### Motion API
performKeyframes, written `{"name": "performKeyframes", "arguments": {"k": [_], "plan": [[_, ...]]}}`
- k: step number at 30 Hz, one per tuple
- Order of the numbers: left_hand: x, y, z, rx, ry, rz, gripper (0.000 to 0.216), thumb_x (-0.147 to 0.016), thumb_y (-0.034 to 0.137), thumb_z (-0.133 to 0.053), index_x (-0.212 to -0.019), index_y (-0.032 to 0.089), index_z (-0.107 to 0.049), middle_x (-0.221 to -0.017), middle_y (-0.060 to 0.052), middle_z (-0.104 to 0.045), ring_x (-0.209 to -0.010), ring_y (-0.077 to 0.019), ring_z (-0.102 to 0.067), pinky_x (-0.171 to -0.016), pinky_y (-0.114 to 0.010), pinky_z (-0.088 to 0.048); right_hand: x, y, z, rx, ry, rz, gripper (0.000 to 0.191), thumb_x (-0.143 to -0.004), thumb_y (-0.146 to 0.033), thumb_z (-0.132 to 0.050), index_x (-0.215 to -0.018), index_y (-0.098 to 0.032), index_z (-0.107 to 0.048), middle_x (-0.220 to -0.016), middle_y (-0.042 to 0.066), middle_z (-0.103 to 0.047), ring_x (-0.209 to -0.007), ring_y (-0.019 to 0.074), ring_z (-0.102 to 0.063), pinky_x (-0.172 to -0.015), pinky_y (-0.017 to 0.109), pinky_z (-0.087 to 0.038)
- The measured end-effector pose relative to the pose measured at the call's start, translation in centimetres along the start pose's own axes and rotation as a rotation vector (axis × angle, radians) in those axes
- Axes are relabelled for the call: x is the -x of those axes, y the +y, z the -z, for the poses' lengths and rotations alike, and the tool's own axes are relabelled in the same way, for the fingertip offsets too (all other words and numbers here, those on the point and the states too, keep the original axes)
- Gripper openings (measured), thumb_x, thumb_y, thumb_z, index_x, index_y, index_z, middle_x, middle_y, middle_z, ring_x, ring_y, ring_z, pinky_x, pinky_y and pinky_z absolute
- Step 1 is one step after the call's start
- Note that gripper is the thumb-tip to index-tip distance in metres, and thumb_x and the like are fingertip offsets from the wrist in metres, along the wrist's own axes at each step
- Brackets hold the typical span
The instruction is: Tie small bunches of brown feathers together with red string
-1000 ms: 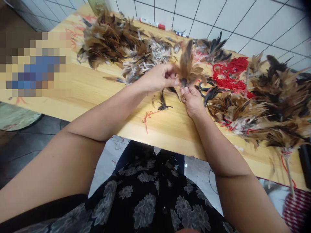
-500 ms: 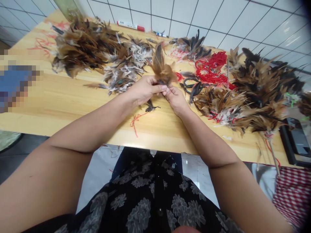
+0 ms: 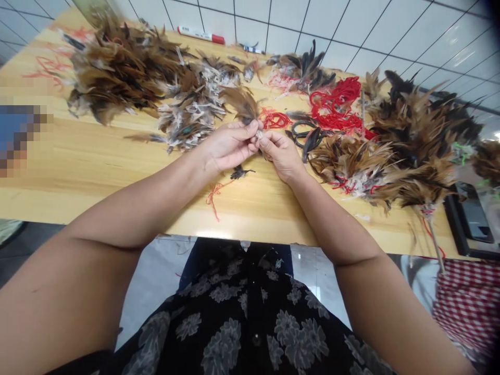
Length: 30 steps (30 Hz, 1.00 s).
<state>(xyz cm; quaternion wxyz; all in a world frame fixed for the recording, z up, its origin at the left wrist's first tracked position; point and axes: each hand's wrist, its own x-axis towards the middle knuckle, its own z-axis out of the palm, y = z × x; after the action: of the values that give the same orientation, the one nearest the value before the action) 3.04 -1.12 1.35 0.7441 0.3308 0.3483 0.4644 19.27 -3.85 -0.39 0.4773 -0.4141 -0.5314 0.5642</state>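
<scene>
Both your left hand (image 3: pixel 236 143) and right hand (image 3: pixel 283 155) pinch one feather tuft (image 3: pixel 244 104) above the middle of the worktop (image 3: pixel 269 211); red-tied feathers (image 3: pixel 353 159) toward the right edge look done; whether yours is tied, I can't tell.

Your table (image 3: pixel 258 208) is pale wood with a visible grain. To your left it carries a heap of brown feathers (image 3: pixel 117 73), and a red-capped marker (image 3: pixel 201 35) lies along the far edge. On your right sit tangled red yarn (image 3: pixel 339 109), dark-handled scissors (image 3: pixel 308 134) just beside it, and a large pile of feathers (image 3: pixel 422 135). Near your front edge lie a small black feather (image 3: pixel 240 172) and a loose reddish thread (image 3: pixel 213 199)
</scene>
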Motion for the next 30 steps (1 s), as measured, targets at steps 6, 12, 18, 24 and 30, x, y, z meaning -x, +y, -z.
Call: {"name": "performKeyframes", "arguments": {"k": [6, 12, 18, 24, 30], "plan": [[0.5, 0.0, -0.5, -0.005, 0.004, 0.032, 0.035, -0.112, 0.005, -0.085, -0.08, 0.016, -0.074, -0.076, 0.001, -0.065, -0.068, -0.0103, -0.062, -0.065, -0.022, -0.053, 0.1, 0.0, -0.3, 0.033, -0.005, 0.04, 0.07, -0.085, -0.082, -0.095, -0.079, -0.024, -0.055, -0.083, -0.001, -0.065, -0.084, 0.0129, -0.059, -0.072, 0.023, -0.053], [0.9, 1.2, -0.6, -0.065, -0.026, 0.042, 0.04, -0.117, -0.002, -0.071, -0.081, 0.017, -0.076, -0.069, 0.0, -0.067, -0.069, -0.0118, -0.058, -0.065, -0.024, -0.048, -0.2, 0.7, 0.3, 0.068, -0.006, 0.015, 0.064, -0.097, -0.08, -0.086, -0.086, -0.024, -0.059, -0.081, -0.002, -0.059, -0.077, 0.011, -0.053, -0.068, 0.022, -0.047], [-0.1, 0.7, 1.0, -0.16, -0.165, -0.076, 0.033, -0.102, 0.009, -0.098, -0.076, 0.017, -0.079, -0.074, 0.0, -0.077, -0.067, -0.0098, -0.061, -0.06, -0.021, -0.049, -0.8, 1.4, 1.5, 0.018, -0.097, 0.064, 0.079, -0.075, -0.094, -0.094, -0.095, -0.022, -0.07, -0.076, -0.005, -0.054, -0.072, 0.0098, -0.046, -0.061, 0.024, -0.037], [-0.7, -0.6, 1.9, -0.198, -0.216, -0.099, 0.033, -0.089, 0.019, -0.11, -0.078, 0.014, -0.079, -0.081, -0.003, -0.081, -0.078, -0.0197, -0.079, -0.09, -0.033, -0.067, -0.6, 1.1, 1.5, 0.053, -0.148, 0.03, 0.081, -0.068, -0.095, -0.097, -0.09, -0.021, -0.072, -0.07, -0.006, -0.05, -0.072, 0.0111, -0.045, -0.061, 0.026, -0.035], [-0.5, -0.1, 1.4, -0.243, -0.173, -0.066, 0.028, -0.089, 0.007, -0.105, -0.077, 0.011, -0.079, -0.078, -0.003, -0.078, -0.07, -0.0129, -0.074, -0.08, -0.023, -0.063, -0.7, 1.8, 1.9, 0.108, -0.094, 0.096, 0.078, -0.072, -0.096, -0.094, -0.087, -0.021, -0.076, -0.079, 0.0, -0.058, -0.083, 0.0153, -0.051, -0.069, 0.027, -0.041]]}}
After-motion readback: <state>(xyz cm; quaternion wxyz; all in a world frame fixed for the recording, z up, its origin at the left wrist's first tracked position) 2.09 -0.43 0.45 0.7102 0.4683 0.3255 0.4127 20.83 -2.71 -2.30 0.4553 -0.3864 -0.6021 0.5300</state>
